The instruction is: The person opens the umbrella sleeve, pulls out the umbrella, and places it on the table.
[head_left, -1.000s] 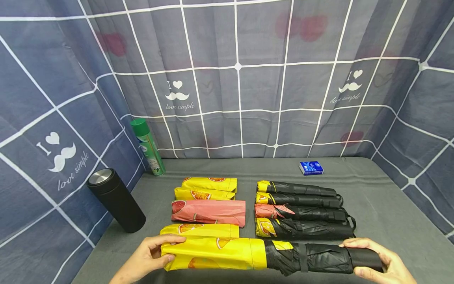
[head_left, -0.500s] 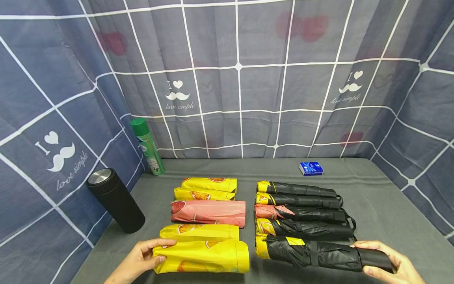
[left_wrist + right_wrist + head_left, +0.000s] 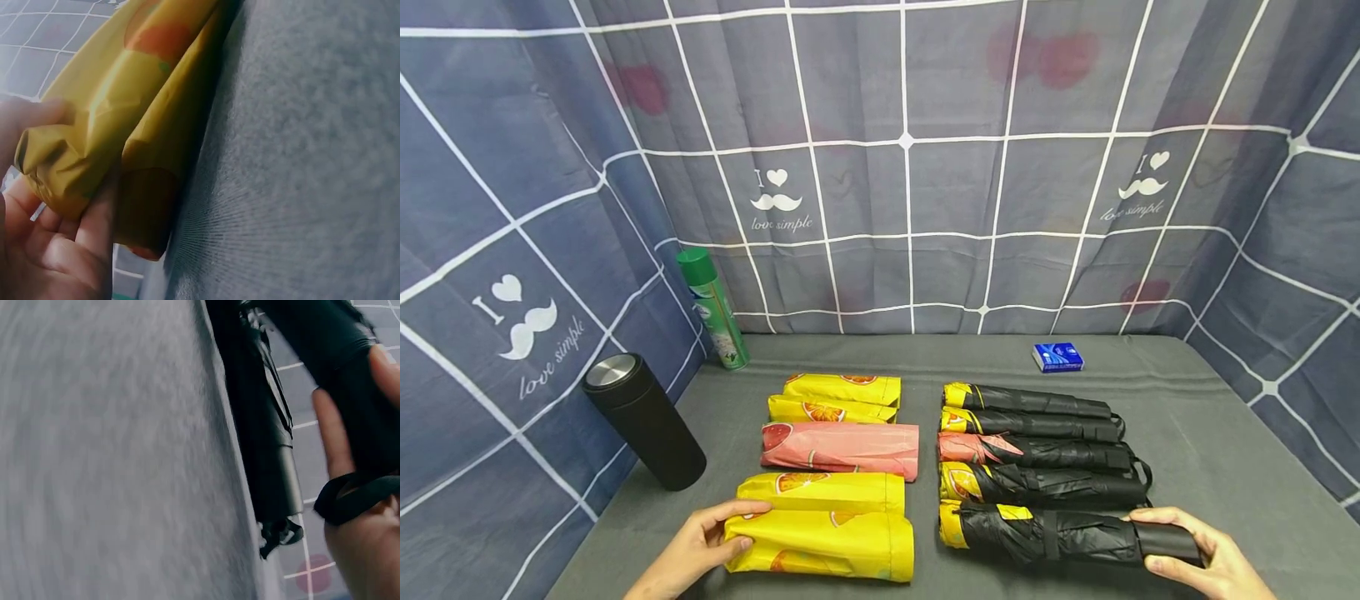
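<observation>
My left hand [image 3: 741,527] grips the left end of a yellow fruit-print umbrella sleeve [image 3: 827,546], which lies at the front of a column of several sleeves [image 3: 841,450]. The left wrist view shows my fingers [image 3: 94,237] curled round the crumpled sleeve end [image 3: 119,112]. My right hand [image 3: 1142,542] holds the black handle of a folded black umbrella [image 3: 1045,533] with a yellow tip. It lies at the front of a column of several folded umbrellas [image 3: 1037,450]. In the right wrist view my fingers [image 3: 331,437] wrap the handle [image 3: 337,350], and its strap [image 3: 356,494] hangs over my palm.
A black flask [image 3: 643,421] stands at the left. A green spray can [image 3: 713,310] is at the back left, and a small blue packet [image 3: 1057,356] lies at the back. Grey cloth covers the table [image 3: 1225,433]; checked curtains close it in on three sides.
The yellow sleeve has come off the black umbrella. My left hand drew the sleeve left, my right hand drew the umbrella right, and both now lie apart in their columns.
</observation>
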Available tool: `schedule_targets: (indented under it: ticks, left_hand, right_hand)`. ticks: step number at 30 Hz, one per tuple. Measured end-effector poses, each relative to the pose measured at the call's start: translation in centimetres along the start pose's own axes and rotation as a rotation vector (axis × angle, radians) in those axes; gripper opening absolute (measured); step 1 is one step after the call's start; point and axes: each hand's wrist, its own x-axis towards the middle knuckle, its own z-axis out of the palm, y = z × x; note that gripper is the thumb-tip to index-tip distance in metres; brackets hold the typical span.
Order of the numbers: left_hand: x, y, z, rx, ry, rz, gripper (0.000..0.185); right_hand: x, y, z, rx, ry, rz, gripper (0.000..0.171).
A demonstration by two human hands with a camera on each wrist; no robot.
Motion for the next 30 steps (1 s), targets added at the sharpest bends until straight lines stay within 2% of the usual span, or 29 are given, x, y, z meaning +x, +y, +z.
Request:
schedule_targets:
  ticks: [5,7,11,14,18,21,27,30]
  left_hand:
    - [-0.1,-0.2,-0.2,0.066,0.045,-0.022,0.037]
    - [-0.2,-0.4,-0.2,0.126,0.065,-0.012,0.037]
    - [-0.1,-0.6,-0.1,0.215,0.109,0.012,0.037]
    - [0.1,-0.9,0.1,0.248,0.129,0.059,0.037]
    - [0.3,-1.3,0.4,0.307,0.155,0.138,0.039]
    - [0.3,-1.5,0.5,0.377,0.174,0.171,0.04]
    - [0.3,-1.4,0.7,0.597,0.232,0.086,0.038]
    - [0.3,-1.2,0.7,0.676,0.233,0.055,0.038]
  right_hand:
    - [0.2,1.1,0.1,0.108,-0.05,0.083,0.04]
    - [0.3,1.6,0.0,0.1,-0.057,0.075,0.039]
    - [0.7,2.3,-0.1,0.008,-0.067,-0.048,0.041]
    - [1.0,2.6,-0.1,-0.065,-0.061,-0.132,0.042]
    - [1.0,2.8,0.2,-0.149,-0.033,-0.144,0.042]
    - [1.0,3.0,0.3,-0.223,-0.005,-0.166,0.043]
    - [0.9,3.4,0.4,-0.295,0.025,-0.168,0.045]
    - [0.9,3.3,0.4,-0.321,0.034,-0.158,0.045]
